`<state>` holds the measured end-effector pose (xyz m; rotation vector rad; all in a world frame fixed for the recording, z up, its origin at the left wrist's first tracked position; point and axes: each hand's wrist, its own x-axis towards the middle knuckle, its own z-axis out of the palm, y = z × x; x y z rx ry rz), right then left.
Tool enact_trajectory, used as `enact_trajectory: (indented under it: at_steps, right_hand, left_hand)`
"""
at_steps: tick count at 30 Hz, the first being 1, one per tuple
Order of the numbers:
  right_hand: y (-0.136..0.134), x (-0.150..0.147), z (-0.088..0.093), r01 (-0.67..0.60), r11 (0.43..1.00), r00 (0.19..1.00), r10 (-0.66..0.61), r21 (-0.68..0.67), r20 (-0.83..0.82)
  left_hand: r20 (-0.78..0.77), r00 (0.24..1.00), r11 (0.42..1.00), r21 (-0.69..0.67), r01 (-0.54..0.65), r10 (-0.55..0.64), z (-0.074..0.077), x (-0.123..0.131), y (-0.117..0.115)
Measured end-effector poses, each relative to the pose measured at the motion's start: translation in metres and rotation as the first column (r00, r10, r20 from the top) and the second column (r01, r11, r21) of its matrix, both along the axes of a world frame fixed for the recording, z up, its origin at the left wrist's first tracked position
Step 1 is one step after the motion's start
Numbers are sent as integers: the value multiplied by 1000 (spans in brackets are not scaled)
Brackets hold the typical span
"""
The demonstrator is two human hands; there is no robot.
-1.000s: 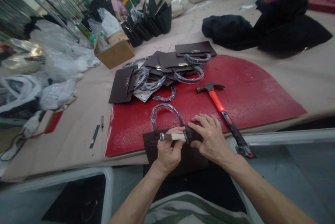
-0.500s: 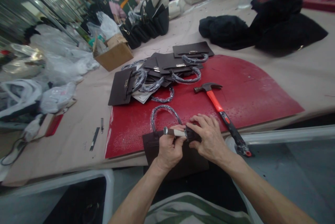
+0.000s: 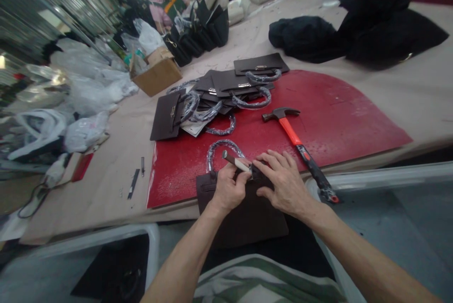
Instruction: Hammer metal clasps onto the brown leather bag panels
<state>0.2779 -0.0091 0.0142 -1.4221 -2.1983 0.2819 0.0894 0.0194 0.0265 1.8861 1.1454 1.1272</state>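
A dark brown bag panel (image 3: 247,218) lies over the red board's front edge, close to my body. Its plastic-wrapped handle (image 3: 223,143) loops away from me onto the board. Closed around a short brown-and-white rod with a metal end (image 3: 242,165), my left hand (image 3: 228,189) rests at the panel's upper edge. The rod is tilted, and its lower tip meets small shiny hardware partly hidden by my fingers. My right hand (image 3: 283,182) lies on the panel beside it, fingers spread and thumb apart. A claw hammer (image 3: 292,133) with an orange-and-black handle lies to the right.
Several brown panels with wrapped handles (image 3: 226,83) are piled on the red board (image 3: 336,119). Beyond are a cardboard box (image 3: 157,76), black bags (image 3: 198,34) and black cloth bundles (image 3: 304,38). Pale bins (image 3: 154,246) flank me. A person in pink stands far back.
The rod in my left hand now leans more steeply down toward the panel. My right hand has flattened onto the panel, its fingers spreading slightly. The view has shifted a little.
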Motion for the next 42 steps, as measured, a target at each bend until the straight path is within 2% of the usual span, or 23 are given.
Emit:
enact_trajectory:
  at_steps: [4, 6, 7, 9, 11, 12, 14, 16, 19, 28, 33, 37, 42]
  right_hand:
    - [-26, -5, -8, 158, 981, 978, -140, 111, -153]
    - [-42, -11, -11, 281, 951, 926, -232, 132, -299]
    - [-49, -14, -13, 336, 937, 883, -278, 95, -377]
    - [-58, -21, -16, 433, 897, 745, -414, -93, -523]
    - [-59, -26, -19, 421, 822, 577, -569, -383, -586]
    - [-57, -27, -21, 354, 783, 514, -620, -511, -594]
    - [-51, -27, -25, 145, 734, 461, -643, -663, -611]
    - [-43, -25, -30, -33, 720, 467, -602, -693, -648]
    - [-36, -23, -36, -103, 715, 490, -568, -691, -661]
    - [-46, -25, -38, -26, 720, 539, -574, -693, -616]
    - [-50, -27, -33, -27, 723, 546, -568, -690, -616]
    - [-49, -25, -26, -9, 722, 578, -561, -692, -593]
    - [-39, -28, -25, 34, 722, 599, -568, -691, -565]
  left_hand:
    - [13, 1000, 1000, 21, 11, -11, -2, -2, 0]
    - [6, 1000, 1000, 12, 22, -22, -1, -3, 0]
    - [2, 1000, 1000, 4, 28, -28, -1, -4, 0]
    - [2, 999, 999, -14, 35, -35, 0, -5, 1]
    - [8, 999, 999, -30, 36, -36, -1, -6, 1]
    - [12, 999, 999, -32, 34, -34, -1, -6, 1]
    - [15, 1000, 999, -22, 26, -25, -3, -5, 1]
    - [6, 1000, 1000, 5, 13, -13, -4, -3, 0]
    - [-13, 1000, 998, 68, -7, 8, -5, 0, -3]
    - [-90, 995, 968, 252, -7, 31, -11, 3, -9]
    - [-117, 993, 953, 301, 12, 24, -13, 4, -10]
    - [-108, 994, 958, 285, 16, 16, -11, 5, -7]
    - [-95, 995, 982, 190, 3, 15, -10, 4, 3]
